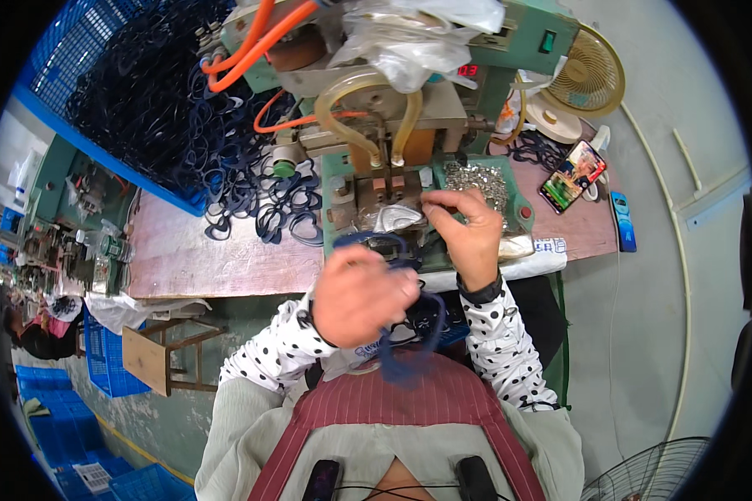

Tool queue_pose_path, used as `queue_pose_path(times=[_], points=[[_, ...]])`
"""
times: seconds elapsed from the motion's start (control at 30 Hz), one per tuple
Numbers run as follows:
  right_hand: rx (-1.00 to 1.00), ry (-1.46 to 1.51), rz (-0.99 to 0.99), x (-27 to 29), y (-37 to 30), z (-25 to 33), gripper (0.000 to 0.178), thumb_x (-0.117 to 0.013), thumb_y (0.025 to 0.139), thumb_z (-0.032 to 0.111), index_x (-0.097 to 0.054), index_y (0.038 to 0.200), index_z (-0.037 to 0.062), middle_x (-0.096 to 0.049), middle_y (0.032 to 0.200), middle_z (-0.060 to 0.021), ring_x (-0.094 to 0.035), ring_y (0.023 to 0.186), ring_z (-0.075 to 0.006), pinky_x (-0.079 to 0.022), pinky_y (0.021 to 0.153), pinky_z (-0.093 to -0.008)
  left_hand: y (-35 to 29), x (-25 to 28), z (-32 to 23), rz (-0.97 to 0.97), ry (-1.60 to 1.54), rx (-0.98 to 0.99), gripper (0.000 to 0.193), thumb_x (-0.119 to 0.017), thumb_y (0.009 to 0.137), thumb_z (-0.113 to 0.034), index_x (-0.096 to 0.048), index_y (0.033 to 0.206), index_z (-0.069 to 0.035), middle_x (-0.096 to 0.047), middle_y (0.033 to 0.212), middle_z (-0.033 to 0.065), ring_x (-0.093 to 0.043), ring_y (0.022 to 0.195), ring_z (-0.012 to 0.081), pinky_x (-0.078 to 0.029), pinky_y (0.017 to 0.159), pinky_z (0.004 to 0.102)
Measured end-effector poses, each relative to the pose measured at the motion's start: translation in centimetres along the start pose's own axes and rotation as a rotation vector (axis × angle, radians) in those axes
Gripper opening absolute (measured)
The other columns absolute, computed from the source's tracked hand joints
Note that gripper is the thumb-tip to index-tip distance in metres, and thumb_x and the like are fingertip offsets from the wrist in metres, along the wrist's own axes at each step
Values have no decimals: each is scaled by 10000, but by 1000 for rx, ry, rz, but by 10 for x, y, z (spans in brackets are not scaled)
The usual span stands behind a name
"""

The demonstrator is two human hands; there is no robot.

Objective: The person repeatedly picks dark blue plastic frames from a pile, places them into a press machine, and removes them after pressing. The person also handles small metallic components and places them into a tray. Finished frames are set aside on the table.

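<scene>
A dark blue strap (403,367), blurred, trails in loops beside the left hand (355,301), in front of the maroon apron (342,401). The left hand's fingers are curled and blurred; whether they grip the strap cannot be told. The right hand (474,242) reaches to the metal fixture (364,197) of a green machine (530,21), thumb and index finger close together; whether they pinch anything cannot be told. Right of the fixture, small shiny parts (476,179) lie heaped. Leftward, more straps (291,209) lie on the worktop (226,269) near a blue crate (67,42). Farther right are 2 phones (574,177).
</scene>
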State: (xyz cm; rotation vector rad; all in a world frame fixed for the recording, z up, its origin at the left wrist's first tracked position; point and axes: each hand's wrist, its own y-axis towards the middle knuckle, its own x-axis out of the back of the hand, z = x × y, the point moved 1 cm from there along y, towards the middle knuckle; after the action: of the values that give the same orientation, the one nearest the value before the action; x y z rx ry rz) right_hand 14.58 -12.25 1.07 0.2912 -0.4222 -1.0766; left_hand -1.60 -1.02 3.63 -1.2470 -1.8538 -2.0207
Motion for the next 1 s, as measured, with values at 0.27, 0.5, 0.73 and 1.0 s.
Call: queue_pose_path(times=[0.27, 0.5, 0.73, 1.0], points=[[-71, 66, 20, -28, -2, -1, 360, -758, 696, 78, -608, 1022, 49, -706, 841, -40, -625, 835, -164, -334, 934, -326, 28, 32, 52, -605, -465, 792, 216, -480, 1014, -141, -576, 1108, 28, -676, 855, 89, -602, 746, 109, -488, 708, 246], [-159, 232, 36, -35, 1, 4, 462, -756, 711, 29, -517, 1104, -16, -709, 798, -87, -654, 726, -147, -486, 747, -279, 27, 28, 47, -602, -397, 784, 195, -478, 998, -91, -578, 1108, 35, -681, 882, 106, -610, 763, 136, -491, 702, 265], [-161, 325, 24, -26, 4, 5, 461, -726, 756, 7, -498, 1156, -15, -701, 822, -78, -640, 785, -117, -496, 746, -257, -7, -21, 14, -35, -138, -84, 372, -661, 818, -113, -605, 1166, 4, -654, 1151, 147, -652, 1034, 261, -517, 924, 423], [-248, -443, -170, 78, 16, -129, 314, -707, 799, 91, -632, 1099, 40, -701, 937, -122, -673, 886, -266, -509, 781, -348, -6, -36, 27, 59, -219, -116, 363, -633, 834, -67, -587, 1183, 20, -629, 1185, 174, -627, 1062, 275, -496, 967, 446]])
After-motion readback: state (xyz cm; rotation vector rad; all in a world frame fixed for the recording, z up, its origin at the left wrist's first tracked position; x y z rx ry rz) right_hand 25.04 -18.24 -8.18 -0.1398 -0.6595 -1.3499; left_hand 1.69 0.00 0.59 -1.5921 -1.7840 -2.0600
